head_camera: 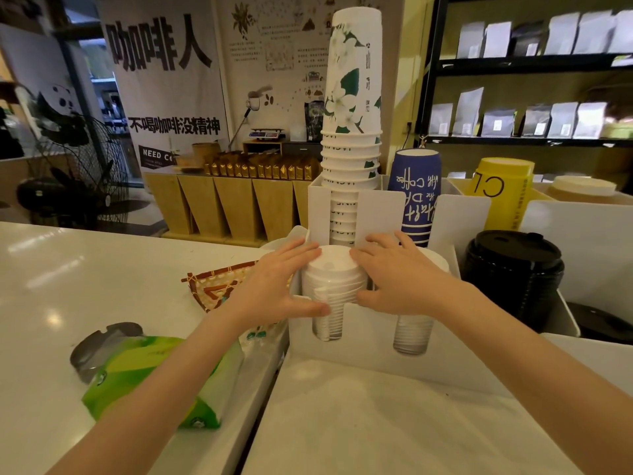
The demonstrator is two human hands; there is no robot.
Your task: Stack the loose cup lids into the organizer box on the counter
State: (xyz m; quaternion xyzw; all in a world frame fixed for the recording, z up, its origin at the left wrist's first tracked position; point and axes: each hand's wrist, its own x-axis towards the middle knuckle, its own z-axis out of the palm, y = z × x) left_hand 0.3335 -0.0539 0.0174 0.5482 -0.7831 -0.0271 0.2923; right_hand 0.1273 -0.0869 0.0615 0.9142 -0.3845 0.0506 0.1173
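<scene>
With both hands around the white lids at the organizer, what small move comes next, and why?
Probably press the white lid stack straight down. The left hand and right hand flank it, and it stands above the front wall of the organizer box, with its lower lids showing through the slot.
</scene>
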